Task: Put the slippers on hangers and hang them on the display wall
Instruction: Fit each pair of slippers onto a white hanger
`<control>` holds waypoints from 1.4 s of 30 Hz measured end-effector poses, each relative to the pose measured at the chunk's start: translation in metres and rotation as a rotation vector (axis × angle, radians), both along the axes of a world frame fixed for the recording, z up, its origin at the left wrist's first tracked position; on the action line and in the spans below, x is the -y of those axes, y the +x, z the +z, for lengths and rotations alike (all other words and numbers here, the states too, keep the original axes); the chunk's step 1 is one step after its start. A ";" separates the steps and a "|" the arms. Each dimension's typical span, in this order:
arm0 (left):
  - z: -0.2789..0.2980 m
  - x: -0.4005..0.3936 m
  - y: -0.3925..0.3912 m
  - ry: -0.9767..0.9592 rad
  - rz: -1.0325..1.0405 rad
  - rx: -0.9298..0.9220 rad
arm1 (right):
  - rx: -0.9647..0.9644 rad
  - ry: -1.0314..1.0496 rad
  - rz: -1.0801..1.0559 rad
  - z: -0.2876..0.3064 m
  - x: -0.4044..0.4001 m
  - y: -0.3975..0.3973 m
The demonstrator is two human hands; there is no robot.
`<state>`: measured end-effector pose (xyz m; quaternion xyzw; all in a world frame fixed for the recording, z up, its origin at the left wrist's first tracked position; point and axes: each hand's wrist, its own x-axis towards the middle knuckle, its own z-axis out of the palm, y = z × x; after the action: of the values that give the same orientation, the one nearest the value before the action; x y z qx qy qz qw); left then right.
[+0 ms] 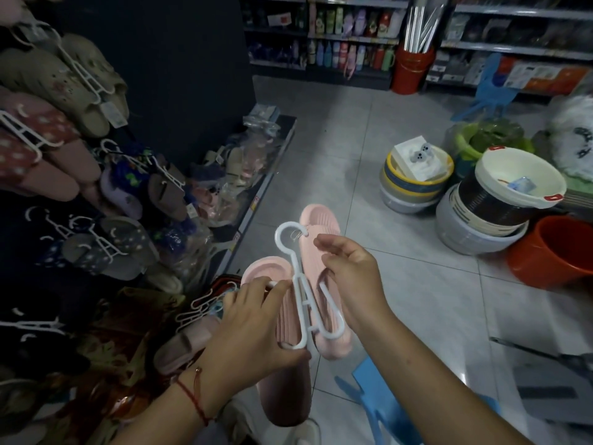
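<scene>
Pink slippers (321,252), smooth and ridged along the sole, sit paired on a white plastic hanger (300,293) held above the tiled floor (401,284). The left hand (253,326) pinches the hanger's lower loop and left slipper; the right hand (349,271) grips the right slipper. Slippers on the display wall (64,123) hang left.

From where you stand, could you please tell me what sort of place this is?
Most likely a household-goods shop: slippers on white hangers cover a display wall, shelves of bottles line the back, and stacked plastic basins sit on the floor.
</scene>
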<state>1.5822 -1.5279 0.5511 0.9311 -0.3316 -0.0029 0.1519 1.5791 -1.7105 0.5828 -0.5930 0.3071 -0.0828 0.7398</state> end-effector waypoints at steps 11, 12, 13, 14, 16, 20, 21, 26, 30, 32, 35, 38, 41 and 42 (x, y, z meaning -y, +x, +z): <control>0.003 0.001 0.004 0.047 0.084 0.036 | 0.017 -0.228 0.121 0.007 -0.015 -0.013; 0.003 0.001 0.004 0.048 0.090 0.033 | 0.024 -0.229 0.133 0.008 -0.017 -0.015; 0.004 0.001 0.005 0.053 0.094 0.034 | 0.029 -0.239 0.143 0.008 -0.018 -0.017; 0.005 0.000 0.005 0.063 0.097 0.041 | 0.033 -0.255 0.154 0.009 -0.019 -0.019; 0.005 -0.001 0.006 0.085 0.110 0.057 | 0.040 -0.278 0.180 0.009 -0.020 -0.023; 0.007 -0.002 0.010 0.093 0.185 0.034 | 0.013 -0.297 0.216 0.003 -0.020 -0.032; 0.007 -0.002 0.011 0.091 0.189 0.043 | 0.004 -0.310 0.225 0.001 -0.020 -0.034; 0.010 -0.005 0.012 0.063 0.177 0.099 | -0.021 -0.154 0.237 0.001 -0.015 -0.044; 0.017 -0.005 0.012 0.010 0.165 0.159 | -0.093 -0.095 0.320 0.008 -0.006 -0.043; 0.021 -0.006 0.014 0.014 0.142 0.173 | -0.136 -0.215 0.380 0.020 -0.001 -0.038; 0.026 -0.005 0.017 0.038 0.128 0.155 | -0.227 -0.614 0.584 0.044 0.003 -0.027; 0.033 -0.005 0.025 0.025 0.129 0.178 | -0.200 -0.875 0.636 0.075 -0.004 -0.011; 0.043 -0.009 0.034 -0.044 0.127 0.254 | 0.001 -0.786 0.503 0.103 -0.024 0.015; 0.046 -0.011 0.038 -0.064 0.128 0.282 | 0.024 -0.788 0.492 0.109 -0.030 0.026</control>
<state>1.6197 -1.5164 0.5967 0.9362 -0.2895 0.1479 0.1333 1.6051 -1.6803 0.6915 -0.8831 0.0938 -0.0224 0.4591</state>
